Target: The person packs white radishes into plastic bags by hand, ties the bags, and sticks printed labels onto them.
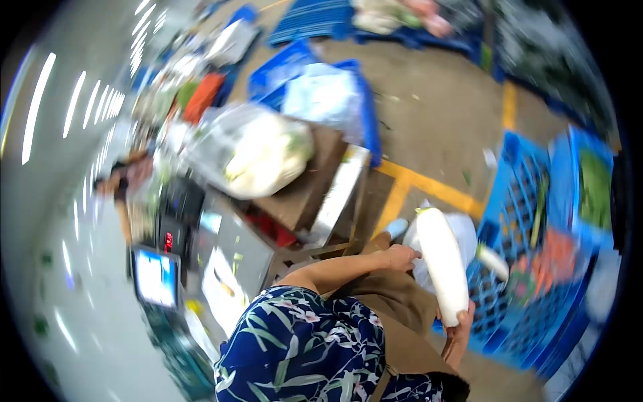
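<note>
- Right hand (461,317) closed around the lower end of a long white daikon radish (443,260), thumb laid along it.
- Left hand (402,258), fingers curled, at the edge of a translucent plastic bag (463,233); can't make out whether it pinches the film.
- Daikon sits in front of the person's brown apron (402,335), tilted, upper end over the plastic bag. Bag partly behind the radish; contents unclear.
- Blue lattice crate (487,313) just beyond the daikon: a smaller white radish piece (493,262) with a green end, a slim green stalk (540,209), orange carrot-like vegetables (554,258), seemingly under clear film.
- Second blue crate (564,175), beside the lattice one: leafy greens (593,189) within.
- Brown table (320,151), on the person's left: clear plastic bag (213,137) wrapped round a bulky pale vegetable (268,155), cauliflower-like, too blurred for certainty.
- Blue tub (368,110) on the floor past the table: pale bluish plastic sheeting (321,92) heaped inside.
- Blue pallet (311,21) farther off; next to it, pale and pinkish produce (402,15), blurred.
- Far left: lit monitor (156,276) near a red digital readout (168,241).
</note>
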The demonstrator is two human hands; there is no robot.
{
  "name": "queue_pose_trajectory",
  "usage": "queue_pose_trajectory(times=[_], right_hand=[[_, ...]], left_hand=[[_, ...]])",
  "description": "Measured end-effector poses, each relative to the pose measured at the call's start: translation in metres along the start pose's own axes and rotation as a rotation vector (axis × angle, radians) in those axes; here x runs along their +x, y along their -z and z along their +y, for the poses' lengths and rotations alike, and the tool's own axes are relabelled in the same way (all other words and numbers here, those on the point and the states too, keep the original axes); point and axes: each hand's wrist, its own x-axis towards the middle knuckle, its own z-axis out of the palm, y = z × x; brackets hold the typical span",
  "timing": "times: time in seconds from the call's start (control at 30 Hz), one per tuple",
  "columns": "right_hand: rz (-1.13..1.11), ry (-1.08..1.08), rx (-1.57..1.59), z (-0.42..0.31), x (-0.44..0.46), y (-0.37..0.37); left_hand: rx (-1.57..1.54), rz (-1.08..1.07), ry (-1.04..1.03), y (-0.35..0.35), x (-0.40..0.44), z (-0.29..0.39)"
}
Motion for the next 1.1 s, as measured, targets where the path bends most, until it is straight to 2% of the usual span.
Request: queue_pose_trajectory(times=[0.03, 0.07, 0.17, 0.27, 0.3, 0.33, 0.4, 0.47, 0.57, 0.67, 0.73, 0.8, 0.87, 0.93, 1.03, 1.1], right_hand=[[0.066, 0.076, 0.008, -0.015, 0.006, -0.028], [-0.031, 0.081, -0.069, -0.031, 0.018, -0.045], [-0.331, 0.057, -0.296, -0.08, 0.056, -0.118], [-0.496, 0.043, -0.411, -0.104, 0.083, -0.206], [-0.562, 0.005, -0.424, -0.101, 0.094, -0.23], [-0.622, -0.062, -0.432, -0.1, 0.091, -0.277], [-0.692, -0.268, -0.438, -0.085, 0.101, -0.341], [-0.603, -0.462, -0.387, -0.058, 0.109, -0.403], [-0.613, -0.468, -0.455, -0.01, 0.128, -0.494], [-0.628, -0.46, -0.504, 0.04, 0.16, -0.57], [-0.689, -0.547, -0.486, 0.063, 0.192, -0.615], [-0.587, -0.672, -0.377, 0.094, 0.225, -0.652], [-0.599, -0.783, -0.299, 0.132, 0.281, -0.672], [-0.519, -0.706, -0.288, 0.167, 0.341, -0.671], [-0.386, -0.167, -0.86, 0.169, 0.407, -0.625], [-0.398, -0.072, -0.98, 0.161, 0.43, -0.594]], left_hand=[[-0.018, 0.178, -0.012, 0.027, -0.03, 0.009], [-0.03, 0.335, -0.029, 0.053, -0.062, 0.021], [-0.104, 0.994, -0.021, 0.12, -0.152, 0.009], [-0.122, 1.648, 0.174, 0.167, -0.232, -0.018], [0.023, 1.77, 0.326, 0.184, -0.266, -0.042], [-0.05, 1.876, 0.42, 0.191, -0.299, -0.069], [0.093, 2.095, 0.747, 0.211, -0.349, -0.108], [0.239, 2.238, 0.925, 0.233, -0.379, -0.155], [0.302, 2.251, 0.986, 0.267, -0.399, -0.215], [-0.319, 2.078, 0.85, 0.268, -0.404, -0.312], [-0.908, 2.187, 0.387, 0.285, -0.425, -0.29], [-1.401, 2.131, -0.131, 0.292, -0.448, -0.271], [-1.441, 2.061, -0.17, 0.298, -0.466, -0.255], [-1.519, 1.958, -0.194, 0.293, -0.475, -0.254], [-1.546, 1.93, -0.197, 0.288, -0.487, -0.256], [-1.575, 1.875, -0.257, 0.282, -0.492, -0.265]])
